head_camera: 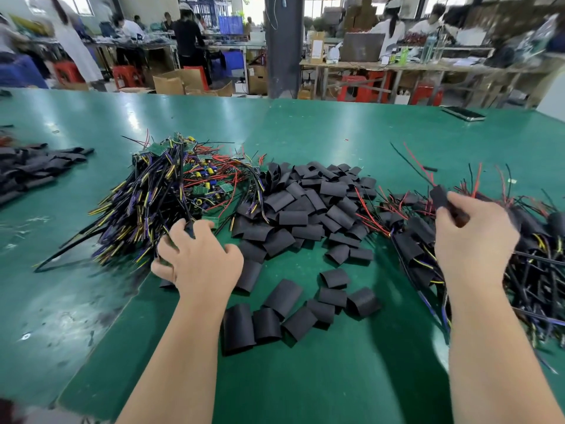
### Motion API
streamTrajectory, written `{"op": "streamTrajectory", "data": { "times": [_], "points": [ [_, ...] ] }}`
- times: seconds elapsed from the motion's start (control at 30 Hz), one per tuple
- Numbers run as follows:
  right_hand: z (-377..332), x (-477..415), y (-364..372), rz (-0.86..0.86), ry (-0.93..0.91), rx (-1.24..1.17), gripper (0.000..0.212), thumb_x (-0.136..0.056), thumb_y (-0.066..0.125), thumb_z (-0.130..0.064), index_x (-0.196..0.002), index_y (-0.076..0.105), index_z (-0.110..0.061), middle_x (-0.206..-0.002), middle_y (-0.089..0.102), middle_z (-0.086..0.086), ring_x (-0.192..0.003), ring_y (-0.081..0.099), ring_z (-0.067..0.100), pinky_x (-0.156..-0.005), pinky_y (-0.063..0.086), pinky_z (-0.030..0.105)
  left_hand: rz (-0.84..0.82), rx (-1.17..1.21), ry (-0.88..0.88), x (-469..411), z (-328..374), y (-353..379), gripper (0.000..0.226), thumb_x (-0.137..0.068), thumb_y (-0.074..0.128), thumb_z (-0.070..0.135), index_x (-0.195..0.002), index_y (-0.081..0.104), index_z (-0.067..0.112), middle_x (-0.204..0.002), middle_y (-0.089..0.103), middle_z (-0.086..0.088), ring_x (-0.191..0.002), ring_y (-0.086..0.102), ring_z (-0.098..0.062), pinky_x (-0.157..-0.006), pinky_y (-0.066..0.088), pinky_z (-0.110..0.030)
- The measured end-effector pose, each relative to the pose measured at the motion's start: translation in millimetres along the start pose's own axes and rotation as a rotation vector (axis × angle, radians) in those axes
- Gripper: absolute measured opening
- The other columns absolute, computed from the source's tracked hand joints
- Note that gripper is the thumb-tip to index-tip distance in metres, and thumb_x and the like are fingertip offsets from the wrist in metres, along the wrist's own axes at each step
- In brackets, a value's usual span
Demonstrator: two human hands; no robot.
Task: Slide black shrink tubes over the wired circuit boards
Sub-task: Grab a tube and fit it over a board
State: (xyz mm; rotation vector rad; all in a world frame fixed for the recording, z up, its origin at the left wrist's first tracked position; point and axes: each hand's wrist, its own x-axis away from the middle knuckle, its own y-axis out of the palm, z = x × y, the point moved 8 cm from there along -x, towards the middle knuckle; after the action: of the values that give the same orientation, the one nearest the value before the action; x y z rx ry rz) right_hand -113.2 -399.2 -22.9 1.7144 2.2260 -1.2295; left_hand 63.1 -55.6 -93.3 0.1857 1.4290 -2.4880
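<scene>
The task is about in its middle, as I judge it. At 10 o'clock on the shiny green bench (336, 130) lies a big heap of bare green circuit boards with black, yellow and red wires (171, 191), not yet covered. At 12 o'clock, touching that heap, is a loose pile of short flat black shrink tubes (305, 209), and some tubes are scattered toward 6 o'clock. At 3 o'clock lies a tangled heap of boards already inside black tubes (535, 270), with their wires sticking out. The bare heap looks not smaller than the covered one, so much work is left, and there are plenty of tubes.

The right hand (470, 237) is over the covered heap. Its grip pinches one black-sleeved board with red and black wires (440, 197) between thumb and fingers. I judge this one is finished. The left hand (195, 258) is at the near edge of the bare heap, its fingers bent down among the wires. It is blurred, and I cannot tell if its grip has closed on a board.

For moving, bare green surface shows at 6 o'clock between the forearms and at 12 o'clock behind the piles. At 7 o'clock a diagonal seam crosses the bench. At 9 o'clock a dark heap of longer black tubes (33, 166) lies well apart, and at 2 o'clock a flat dark phone (463, 113) rests near the far edge. The long wires at 8 o'clock may drag their neighbours when one board is pulled.
</scene>
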Motion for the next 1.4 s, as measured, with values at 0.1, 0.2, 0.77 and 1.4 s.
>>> {"op": "streamTrajectory", "data": {
  "times": [0.1, 0.2, 0.77, 1.4],
  "points": [
    [-5, 8, 13, -0.083, 0.022, 0.086, 0.032, -0.086, 0.06, -0.011, -0.116, 0.069, -0.013, -0.124, 0.06, 0.015, -0.115, 0.052, 0.036, -0.097, 0.04, 0.046, -0.189, -0.018, -0.122, 1, -9, 18, 0.046, -0.087, 0.053, 0.036, -0.13, 0.04, 0.024, -0.156, 0.009, -0.009, -0.142, 0.001, -0.037, -0.106, 0.001, -0.07],
    [-18, 18, 20, -0.107, -0.006, 0.042, 0.029, -0.084, 0.061, -0.011, -0.112, 0.07, -0.017, -0.123, 0.058, 0.011, -0.115, 0.05, 0.034, -0.099, 0.038, 0.049, -0.234, 0.026, -0.085, 6, 1, 24, 0.047, -0.091, 0.05, 0.041, -0.133, 0.038, 0.026, -0.157, 0.007, -0.006, -0.144, 0.0, -0.035, -0.105, 0.001, -0.071],
    [-57, 57, 59, -0.324, -0.206, -0.091, 0.018, -0.085, 0.06, -0.006, -0.097, 0.072, -0.013, -0.104, 0.064, 0.003, -0.104, 0.057, 0.026, -0.094, 0.043, 0.044, -0.061, -0.042, 0.045, -18, -2, 11, 0.05, -0.091, 0.052, 0.031, -0.14, 0.042, 0.026, -0.145, 0.04, -0.003, -0.131, 0.032, -0.029, -0.106, 0.02, -0.044],
    [-59, 59, 64, -0.362, -0.214, -0.149, 0.017, -0.089, 0.058, -0.008, -0.097, 0.071, -0.016, -0.082, 0.054, -0.019, -0.087, 0.054, 0.01, -0.072, 0.034, 0.016, -0.095, 0.307, -0.141, -30, -19, 16, 0.026, -0.099, 0.036, 0.017, -0.084, 0.056, 0.022, -0.076, 0.055, 0.007, -0.067, 0.048, -0.017, -0.088, 0.024, -0.038]
  ]
}}
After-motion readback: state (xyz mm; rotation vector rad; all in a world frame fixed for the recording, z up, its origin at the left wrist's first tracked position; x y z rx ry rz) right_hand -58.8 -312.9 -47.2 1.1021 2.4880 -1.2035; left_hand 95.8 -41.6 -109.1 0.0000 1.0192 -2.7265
